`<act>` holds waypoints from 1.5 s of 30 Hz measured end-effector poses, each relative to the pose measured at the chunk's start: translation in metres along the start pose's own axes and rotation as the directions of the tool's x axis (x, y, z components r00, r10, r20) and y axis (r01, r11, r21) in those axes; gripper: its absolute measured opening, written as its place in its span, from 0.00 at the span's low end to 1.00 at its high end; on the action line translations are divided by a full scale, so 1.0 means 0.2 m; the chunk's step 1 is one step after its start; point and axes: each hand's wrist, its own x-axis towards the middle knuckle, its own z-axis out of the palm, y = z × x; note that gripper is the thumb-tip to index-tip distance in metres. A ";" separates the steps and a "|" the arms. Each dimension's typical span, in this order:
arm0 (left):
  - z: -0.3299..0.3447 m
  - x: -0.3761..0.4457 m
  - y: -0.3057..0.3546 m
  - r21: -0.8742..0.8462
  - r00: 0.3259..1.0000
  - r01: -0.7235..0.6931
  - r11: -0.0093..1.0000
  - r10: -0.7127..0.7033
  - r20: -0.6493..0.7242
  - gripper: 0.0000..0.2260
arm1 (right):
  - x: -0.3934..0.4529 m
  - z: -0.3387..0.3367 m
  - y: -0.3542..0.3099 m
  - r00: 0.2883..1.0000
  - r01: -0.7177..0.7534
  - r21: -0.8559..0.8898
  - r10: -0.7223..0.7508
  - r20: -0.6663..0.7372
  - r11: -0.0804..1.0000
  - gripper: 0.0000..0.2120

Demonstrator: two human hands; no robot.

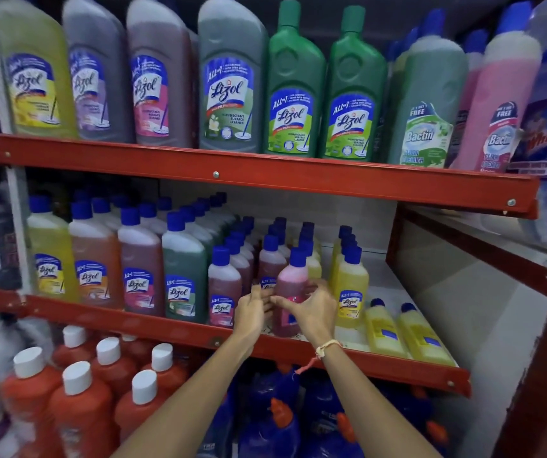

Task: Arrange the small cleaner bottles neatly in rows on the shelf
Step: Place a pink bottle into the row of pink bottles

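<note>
On the middle shelf (199,328), a small pink bottle (291,292) stands upright at the front edge, between a small red bottle (224,292) and a yellow bottle (351,289). The right hand (311,312) wraps around its lower body, fingers closed on it. The left hand (252,314) reaches in beside it, fingers loosely spread and touching its side. Two yellow bottles (404,335) lie flat to the right.
</note>
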 end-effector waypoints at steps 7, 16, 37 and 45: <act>-0.02 0.01 -0.06 0.024 0.999 0.020 1.000 -0.019 -0.036 0.21 | 0.02 0.00 0.09 0.980 0.045 0.162 -0.076 0.187 0.986 0.31; -0.06 0.08 -0.20 0.113 0.997 -0.017 0.993 0.025 -0.069 0.21 | 0.01 -0.01 0.15 0.902 -0.141 0.334 -0.018 0.432 0.932 0.26; -0.09 -0.15 -0.06 0.434 0.977 -0.100 0.895 0.172 -0.130 0.23 | -0.13 0.09 0.03 0.978 -0.116 -0.029 0.119 0.170 0.993 0.19; -0.07 -0.14 -0.06 0.473 0.979 -0.104 0.875 0.175 -0.109 0.21 | -0.11 0.15 0.04 0.988 -0.053 -0.043 0.059 0.146 0.998 0.18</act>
